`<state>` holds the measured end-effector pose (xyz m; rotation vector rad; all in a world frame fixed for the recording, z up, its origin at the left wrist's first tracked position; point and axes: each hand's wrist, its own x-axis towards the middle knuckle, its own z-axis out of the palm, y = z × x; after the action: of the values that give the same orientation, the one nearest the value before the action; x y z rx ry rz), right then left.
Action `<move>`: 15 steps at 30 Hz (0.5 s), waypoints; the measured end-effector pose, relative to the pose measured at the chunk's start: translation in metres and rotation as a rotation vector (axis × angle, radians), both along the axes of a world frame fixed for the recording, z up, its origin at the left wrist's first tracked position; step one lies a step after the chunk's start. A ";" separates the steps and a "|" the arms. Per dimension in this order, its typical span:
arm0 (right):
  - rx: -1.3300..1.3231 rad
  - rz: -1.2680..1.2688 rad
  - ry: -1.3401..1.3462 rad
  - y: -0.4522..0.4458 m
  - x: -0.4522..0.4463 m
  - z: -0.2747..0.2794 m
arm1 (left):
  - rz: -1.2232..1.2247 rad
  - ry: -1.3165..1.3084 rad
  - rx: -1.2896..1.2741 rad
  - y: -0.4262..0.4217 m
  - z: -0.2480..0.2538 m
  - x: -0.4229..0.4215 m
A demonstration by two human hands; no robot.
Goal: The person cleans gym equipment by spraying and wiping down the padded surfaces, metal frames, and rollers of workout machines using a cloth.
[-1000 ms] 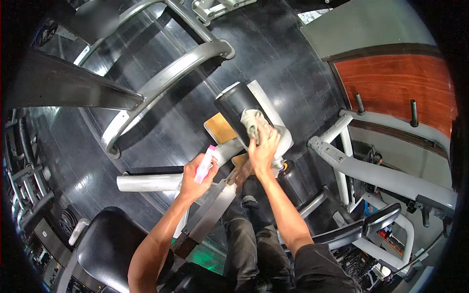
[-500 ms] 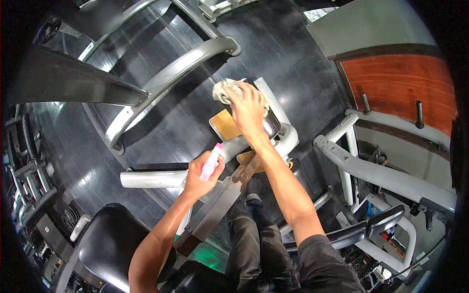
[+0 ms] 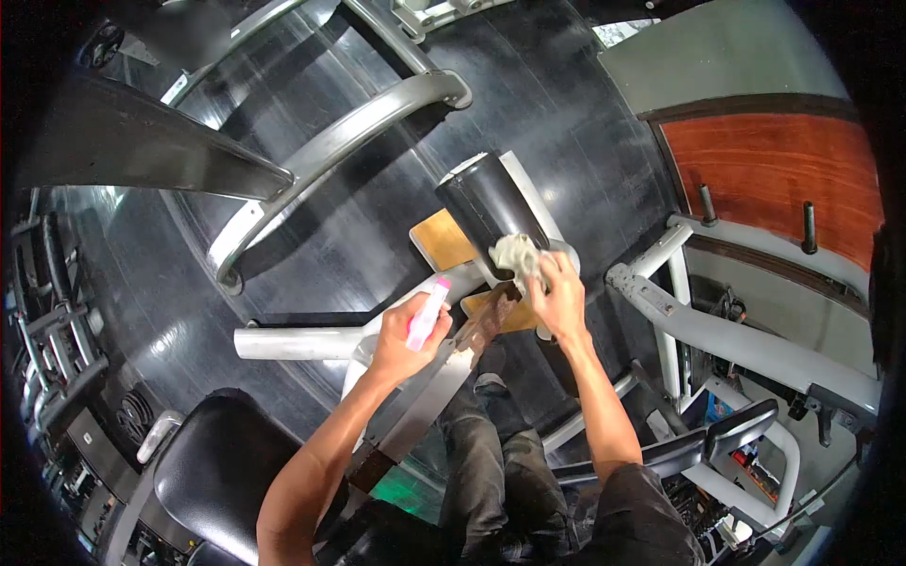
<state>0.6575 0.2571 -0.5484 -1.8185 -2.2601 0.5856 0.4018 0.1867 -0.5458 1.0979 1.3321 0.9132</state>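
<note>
My left hand (image 3: 409,337) is wrapped round a pink and white bottle (image 3: 429,314), held above the grey metal frame. In my right hand (image 3: 557,294) is a crumpled pale cloth (image 3: 517,258), which lies against the lower end of a black padded roller (image 3: 493,203). A white tube (image 3: 528,193) runs along the roller's right side. To the left of the roller is a tan square plate (image 3: 444,241). Below the cloth, a brown, worn bar (image 3: 488,316) slants down to the left.
A black padded seat (image 3: 222,472) is at lower left. A curved silver frame (image 3: 330,151) arches across the upper left. Grey machine tubing (image 3: 746,330) and a red-brown wood panel (image 3: 769,179) are on the right. My legs stand below the bar.
My right hand first moved the cloth up to the roller's upper end, then back down to its lower right end. My left hand, still holding the bottle, has shifted slightly right.
</note>
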 end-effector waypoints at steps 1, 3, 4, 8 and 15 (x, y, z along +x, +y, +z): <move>-0.012 -0.063 0.143 0.011 -0.003 0.002 | 0.001 -0.006 0.010 0.000 0.000 0.001; 0.104 -0.120 0.357 0.037 -0.025 0.011 | 0.004 -0.009 0.021 0.000 0.000 0.002; 0.269 -0.061 0.364 0.052 -0.043 0.012 | 0.004 -0.007 0.023 0.000 0.000 0.001; 0.392 0.209 0.011 0.093 -0.107 -0.032 | 0.015 -0.022 -0.147 0.000 -0.001 -0.001; 0.317 0.296 -0.148 0.052 -0.074 -0.036 | 0.015 0.015 -0.107 0.003 0.000 -0.003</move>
<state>0.5835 0.3090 -0.5845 -1.4328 -2.5662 0.1212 0.3985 0.1892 -0.5456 1.0149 1.3873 0.8361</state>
